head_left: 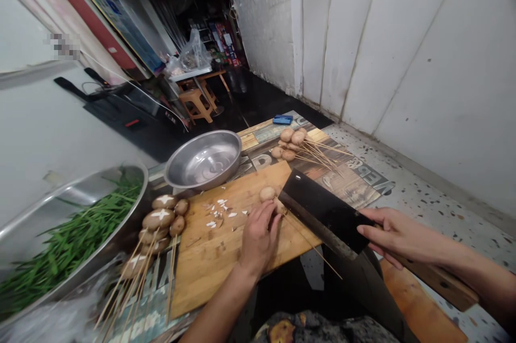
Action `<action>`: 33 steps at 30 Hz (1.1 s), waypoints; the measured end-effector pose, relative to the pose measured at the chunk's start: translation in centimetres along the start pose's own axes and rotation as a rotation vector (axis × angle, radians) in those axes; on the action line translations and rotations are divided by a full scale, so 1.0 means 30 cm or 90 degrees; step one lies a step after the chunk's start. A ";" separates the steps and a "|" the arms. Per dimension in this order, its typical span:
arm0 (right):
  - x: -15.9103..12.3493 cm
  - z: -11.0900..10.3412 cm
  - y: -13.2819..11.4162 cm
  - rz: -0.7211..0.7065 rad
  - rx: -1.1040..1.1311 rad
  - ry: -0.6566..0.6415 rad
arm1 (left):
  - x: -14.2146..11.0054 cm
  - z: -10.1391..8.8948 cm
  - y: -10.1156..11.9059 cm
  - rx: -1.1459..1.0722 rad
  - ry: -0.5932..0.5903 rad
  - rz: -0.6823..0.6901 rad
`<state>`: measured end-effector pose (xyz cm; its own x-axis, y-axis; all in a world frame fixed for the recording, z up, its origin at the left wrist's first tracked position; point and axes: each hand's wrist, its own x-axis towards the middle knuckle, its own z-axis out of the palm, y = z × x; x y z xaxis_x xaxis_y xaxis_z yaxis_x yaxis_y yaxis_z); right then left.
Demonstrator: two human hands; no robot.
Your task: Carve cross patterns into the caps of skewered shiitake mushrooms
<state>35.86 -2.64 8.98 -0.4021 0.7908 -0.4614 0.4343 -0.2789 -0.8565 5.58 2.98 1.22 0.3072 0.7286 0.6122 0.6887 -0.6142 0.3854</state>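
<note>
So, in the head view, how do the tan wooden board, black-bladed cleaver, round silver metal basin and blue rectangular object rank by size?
Board
Cleaver and basin: unsure; cleaver longer but narrower, and nearer
Blue object

The back floor (pixel 258 100) is dark, the wall (pixel 415 58) is bright, the round bowl (pixel 209 163) shines, and the edges look stretched.

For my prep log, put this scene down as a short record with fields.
left hand: fingertips against skewered mushrooms
right hand: gripping cleaver
cutting board: under the left hand, with white scraps
left of board: mushrooms with pale star cuts; greens in metal bowl
beyond board: metal basin; more skewered mushrooms; blue object
</note>
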 end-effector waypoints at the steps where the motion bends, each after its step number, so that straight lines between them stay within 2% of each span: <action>1: 0.002 -0.001 0.001 0.002 0.001 0.002 | 0.000 0.000 0.000 0.000 0.002 0.002; 8: 0.033 -0.015 -0.031 0.013 -0.002 0.005 | -0.002 0.005 -0.006 -0.009 0.000 -0.008; 13: 0.050 -0.043 -0.045 0.012 0.010 -0.027 | -0.003 0.007 -0.009 -0.016 0.009 -0.010; 24: 0.089 -0.062 0.013 0.020 0.166 -0.063 | -0.004 0.011 -0.020 -0.037 0.014 -0.022; 33: 0.110 -0.032 0.074 0.052 0.295 -0.072 | 0.002 0.002 -0.014 -0.064 -0.003 -0.067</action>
<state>36.26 -0.12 5.77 -0.4779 0.6993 -0.5317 0.0738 -0.5712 -0.8175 5.35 3.32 1.06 0.2400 0.7920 0.5614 0.6481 -0.5613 0.5147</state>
